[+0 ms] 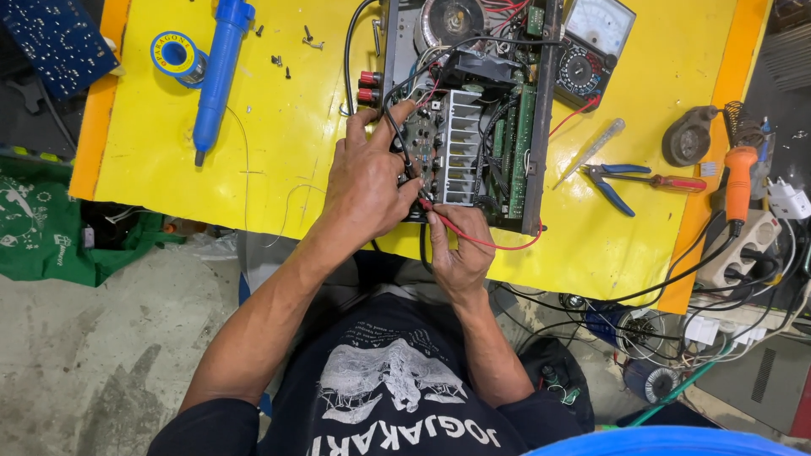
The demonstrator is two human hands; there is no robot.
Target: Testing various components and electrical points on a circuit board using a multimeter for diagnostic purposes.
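— Where are the hands right now?

— Both at the near edge of the opened amplifier chassis point(473, 101), which lies on the yellow table point(279, 135). The left hand point(365, 181) sits at nine o'clock of the silver heat sink point(460, 148), fingers curled, index stretched up toward twelve along the small circuit board point(420, 139), a black probe lead point(397, 135) running under it.

— And the other?

— The right hand point(456, 249), at six o'clock of the heat sink, pinches the red probe point(431, 207) between thumb and fingertips, tip against the board's lower edge. Its red wire point(507, 243) loops off toward three o'clock.

— Is the left actually gripping the black lead?

— Can't tell, the palm hides it.

— What's around them?

— Analog multimeter point(596, 46) at one o'clock, touching the chassis. Blue-handled pliers point(612, 181) and a red-handled screwdriver point(667, 181) at three o'clock, well apart from the hands. At ten o'clock, a blue desoldering pump point(218, 72) beside a solder spool point(176, 55), loose screws point(283, 55) between them and the chassis.
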